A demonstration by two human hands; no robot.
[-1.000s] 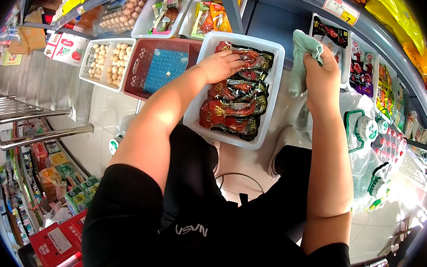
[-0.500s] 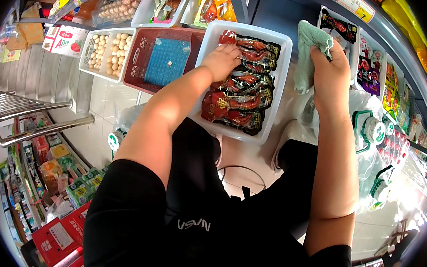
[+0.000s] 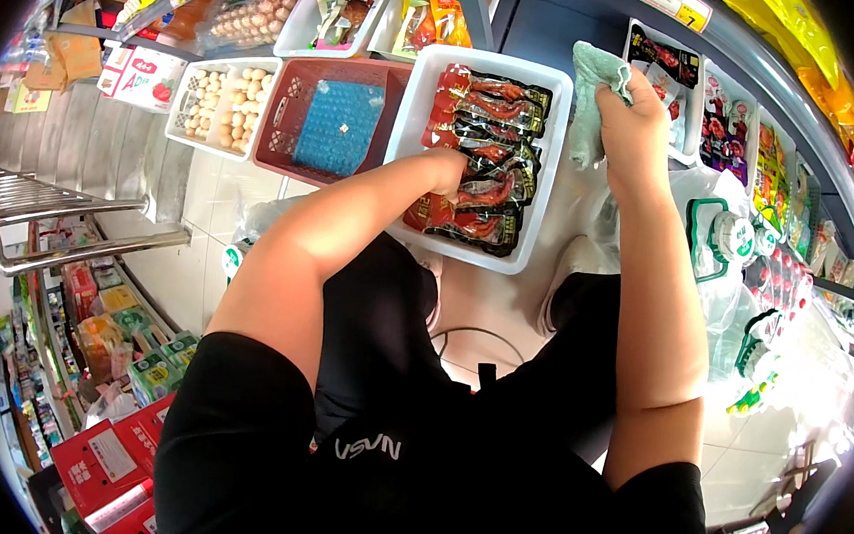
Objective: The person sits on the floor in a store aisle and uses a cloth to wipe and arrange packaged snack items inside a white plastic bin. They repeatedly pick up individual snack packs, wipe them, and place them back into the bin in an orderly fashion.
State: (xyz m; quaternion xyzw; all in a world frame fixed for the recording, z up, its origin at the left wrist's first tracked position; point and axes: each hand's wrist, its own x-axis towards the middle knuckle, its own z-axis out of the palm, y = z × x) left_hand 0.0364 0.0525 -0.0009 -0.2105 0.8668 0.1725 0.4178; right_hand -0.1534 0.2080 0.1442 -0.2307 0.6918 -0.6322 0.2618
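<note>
Packets (image 3: pixel 498 190) are best nudged gently, edges even. Right grip (image 3: pixel 640 118) clamps the cloth (image 3: pixel 588 114); left grip (image 3: pixel 443 171), I can't tell

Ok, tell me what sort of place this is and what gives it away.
Most likely a grocery shop or small supermarket: a price label at the top, sealed food packs in a white tub, and large bottles with green handles on the right.
</note>
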